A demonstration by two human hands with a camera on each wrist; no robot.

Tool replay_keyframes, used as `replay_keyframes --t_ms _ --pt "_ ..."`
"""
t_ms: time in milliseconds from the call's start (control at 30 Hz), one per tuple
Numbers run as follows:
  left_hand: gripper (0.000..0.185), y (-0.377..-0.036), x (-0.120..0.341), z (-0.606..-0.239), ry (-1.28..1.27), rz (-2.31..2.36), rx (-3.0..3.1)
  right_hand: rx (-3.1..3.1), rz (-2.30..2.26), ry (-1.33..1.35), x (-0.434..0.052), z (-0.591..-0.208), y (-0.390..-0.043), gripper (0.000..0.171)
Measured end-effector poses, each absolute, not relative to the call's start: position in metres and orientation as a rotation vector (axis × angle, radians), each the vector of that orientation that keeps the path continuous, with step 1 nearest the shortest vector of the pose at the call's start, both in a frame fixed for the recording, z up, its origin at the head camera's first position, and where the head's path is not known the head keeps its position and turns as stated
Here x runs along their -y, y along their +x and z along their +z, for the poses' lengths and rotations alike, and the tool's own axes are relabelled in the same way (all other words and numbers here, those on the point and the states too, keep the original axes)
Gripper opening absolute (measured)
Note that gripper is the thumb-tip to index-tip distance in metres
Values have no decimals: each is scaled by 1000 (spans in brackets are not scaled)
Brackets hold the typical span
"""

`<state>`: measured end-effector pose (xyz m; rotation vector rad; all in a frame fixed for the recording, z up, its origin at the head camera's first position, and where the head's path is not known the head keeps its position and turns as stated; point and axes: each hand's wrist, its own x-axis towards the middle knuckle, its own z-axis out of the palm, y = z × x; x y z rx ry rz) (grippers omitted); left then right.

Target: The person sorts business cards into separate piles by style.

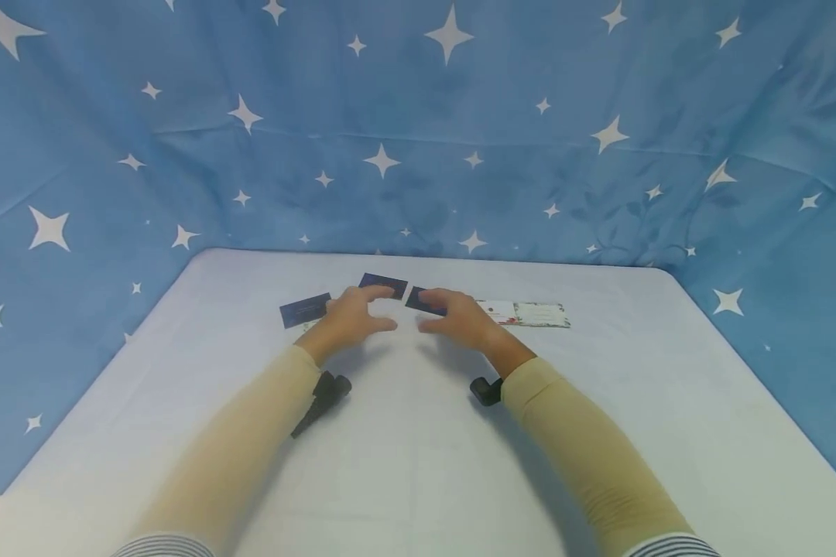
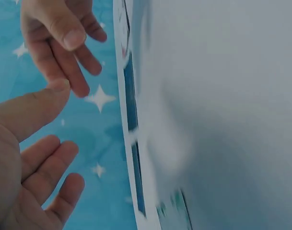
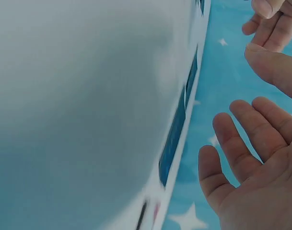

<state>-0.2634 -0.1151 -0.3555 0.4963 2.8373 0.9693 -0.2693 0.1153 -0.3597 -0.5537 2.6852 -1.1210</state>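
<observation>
My left hand hovers over the table with relaxed, spread fingers, nothing between them. Facing it, my right hand is held the same way, palm inward and nothing in it. Behind the left fingers lies a dark blue card, partly covered by them. A second dark blue card shows at the right fingertips. Left of the left hand rests another dark card. In the right wrist view the right hand has its fingers apart; the left wrist view shows the left hand likewise.
Right of my right hand lie a white card with red marks and a white card with a leafy border. A black wrist device hangs under the left sleeve, another under the right. Star-printed blue cloth stands behind the white table.
</observation>
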Motion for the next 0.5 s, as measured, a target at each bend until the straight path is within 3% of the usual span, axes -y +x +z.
replay_keyframes --t_ms 500 --pt "61 -262 212 -368 357 831 -2813 -2650 -842 -724 -44 -375 -284 64"
